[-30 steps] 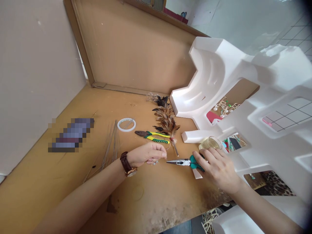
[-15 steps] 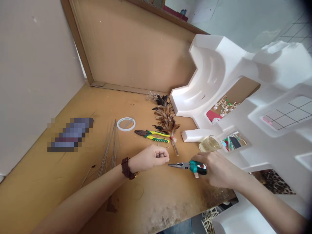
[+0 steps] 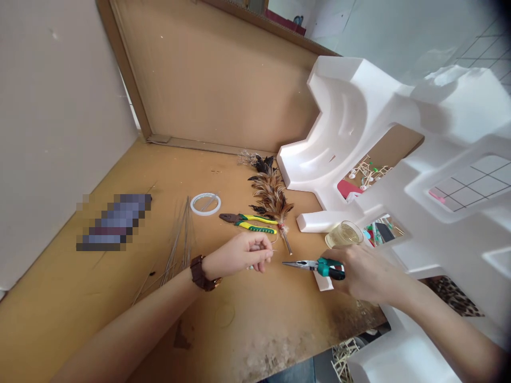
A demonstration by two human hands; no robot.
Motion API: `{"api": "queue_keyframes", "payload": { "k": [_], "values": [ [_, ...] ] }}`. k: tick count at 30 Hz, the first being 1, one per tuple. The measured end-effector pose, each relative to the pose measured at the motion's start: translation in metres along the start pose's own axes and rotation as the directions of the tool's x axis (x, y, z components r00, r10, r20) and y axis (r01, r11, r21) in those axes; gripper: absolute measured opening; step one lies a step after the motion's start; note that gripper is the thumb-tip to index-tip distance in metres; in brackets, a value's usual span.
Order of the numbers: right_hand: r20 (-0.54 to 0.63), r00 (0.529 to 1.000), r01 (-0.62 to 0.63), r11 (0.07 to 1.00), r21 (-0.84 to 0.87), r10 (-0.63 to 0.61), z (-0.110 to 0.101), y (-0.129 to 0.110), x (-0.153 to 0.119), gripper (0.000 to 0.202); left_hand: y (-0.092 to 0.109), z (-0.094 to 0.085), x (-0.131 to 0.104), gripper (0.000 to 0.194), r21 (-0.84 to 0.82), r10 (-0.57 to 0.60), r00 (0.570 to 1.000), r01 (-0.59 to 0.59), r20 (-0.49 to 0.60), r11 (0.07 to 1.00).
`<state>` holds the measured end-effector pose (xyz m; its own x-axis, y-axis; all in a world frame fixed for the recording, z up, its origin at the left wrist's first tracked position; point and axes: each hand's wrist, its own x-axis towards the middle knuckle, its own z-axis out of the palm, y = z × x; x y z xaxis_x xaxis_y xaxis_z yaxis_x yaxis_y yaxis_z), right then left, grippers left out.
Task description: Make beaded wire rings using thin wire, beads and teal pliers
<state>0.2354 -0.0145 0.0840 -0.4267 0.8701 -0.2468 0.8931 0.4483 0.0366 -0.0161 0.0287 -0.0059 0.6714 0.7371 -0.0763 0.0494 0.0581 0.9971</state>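
My left hand [image 3: 245, 254], with a brown watch on its wrist, pinches a thin wire [image 3: 273, 250] whose end sticks out to the right. My right hand [image 3: 355, 268] grips teal and black long-nose pliers [image 3: 315, 266], their tips pointing left at the wire and apart from it. Just beyond my left hand lie yellow-green pliers [image 3: 249, 222] with dark jaws. A duster of brown and black feathers [image 3: 269, 189] rests behind them, its stick end toward me.
Thin metal wires [image 3: 179, 239] and a white ring [image 3: 205, 204] lie on the table [image 3: 159, 170] to the left. White molded foam [image 3: 339, 111] stands at the right, beside a glass cup of pale liquid [image 3: 344, 234]. Cardboard [image 3: 223, 80] stands behind.
My left hand has turned slightly, and the wire end now shows beyond its fingers. The long-nose pliers have moved a little right and up, away from the left hand.
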Motion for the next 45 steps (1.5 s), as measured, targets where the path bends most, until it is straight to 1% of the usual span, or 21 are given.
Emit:
{"api": "queue_keyframes", "payload": {
  "k": [3,6,9,10,12,14,16,18,20,23,29,36,41,45],
  "values": [
    [-0.053,0.998,0.024,0.999,-0.03,-0.026,0.001,0.001,-0.002,0.01,0.0,-0.005,0.001,0.02,0.039,-0.003,1.0,0.002,0.013,0.999],
    [-0.197,0.977,0.071,0.995,-0.066,-0.082,0.004,0.004,-0.002,0.025,-0.005,-0.008,0.005,0.022,-0.02,-0.046,0.999,0.046,0.002,0.999],
    [-0.379,0.916,0.069,0.982,-0.175,-0.131,0.008,0.007,-0.003,0.039,-0.012,-0.011,0.01,0.026,-0.144,-0.093,0.996,0.09,-0.014,0.986],
    [-0.424,0.893,0.063,0.974,-0.218,-0.153,0.009,0.008,-0.004,0.041,-0.013,-0.011,0.011,0.026,-0.175,-0.106,0.994,0.102,-0.011,0.979],
    [-0.475,0.855,0.06,0.948,-0.313,-0.21,0.011,0.008,-0.006,0.041,-0.014,-0.012,0.011,0.027,-0.217,-0.109,0.994,0.106,-0.002,0.97],
    [-0.471,0.835,0.078,0.909,-0.41,-0.284,0.016,0.006,-0.008,0.038,-0.012,-0.011,0.01,0.027,-0.245,-0.091,0.996,0.088,-0.003,0.966],
    [-0.441,0.828,0.106,0.869,-0.484,-0.347,0.02,0.003,-0.009,0.036,-0.009,-0.009,0.009,0.027,-0.28,-0.094,0.995,0.085,-0.017,0.956],
    [-0.405,0.835,0.12,0.842,-0.526,-0.372,0.025,0.0,-0.008,0.036,-0.007,-0.006,0.008,0.026,-0.317,-0.122,0.992,0.108,-0.025,0.942],
    [-0.384,0.847,0.112,0.83,-0.546,-0.367,0.027,-0.003,-0.007,0.036,-0.006,-0.004,0.008,0.026,-0.345,-0.15,0.989,0.135,-0.017,0.929],
    [-0.378,0.852,0.108,0.828,-0.55,-0.362,0.028,-0.004,-0.004,0.035,-0.007,-0.002,0.008,0.025,-0.374,-0.165,0.986,0.152,-0.001,0.915],
    [-0.385,0.835,0.122,0.814,-0.568,-0.393,0.028,-0.003,-0.001,0.034,-0.01,-0.003,0.009,0.023,-0.396,-0.173,0.985,0.162,0.009,0.904],
    [-0.391,0.82,0.139,0.808,-0.573,-0.418,0.027,-0.008,0.002,0.032,-0.012,-0.004,0.009,0.022,-0.381,-0.17,0.985,0.162,0.013,0.91],
    [-0.407,0.816,0.154,0.832,-0.533,-0.412,0.028,-0.007,0.001,0.033,-0.011,-0.004,0.009,0.023,-0.376,-0.173,0.985,0.166,0.015,0.912],
    [-0.402,0.83,0.176,0.865,-0.469,-0.387,0.03,-0.006,0.002,0.034,-0.012,-0.004,0.01,0.023,-0.34,-0.155,0.988,0.147,0.005,0.929]
  ]
}}
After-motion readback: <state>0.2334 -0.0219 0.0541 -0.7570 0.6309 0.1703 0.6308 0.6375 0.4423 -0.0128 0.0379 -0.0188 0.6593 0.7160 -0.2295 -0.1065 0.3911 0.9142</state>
